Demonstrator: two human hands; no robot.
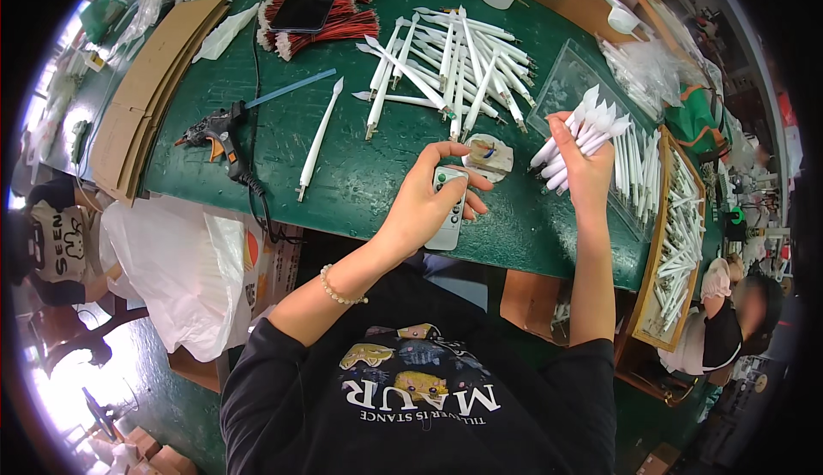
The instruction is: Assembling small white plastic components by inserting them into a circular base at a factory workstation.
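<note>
Holding a small white remote (447,209) near the table's (343,175) front edge, the left hand (429,205) curls round it. Off to the right, the right hand (583,162) squeezes a bunch of white pens (583,132). More pens (454,63) lie piled farther back.

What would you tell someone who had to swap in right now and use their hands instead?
Left hand: holds a small white remote with buttons, thumb on it.
Right hand: grips a bundle of white pens, tips up.
On the green table: a loose pile of white pens, one single pen, a glue gun, a clear tray.
More pens fill the wooden box at right.
How many are finished cannot be told.
</note>
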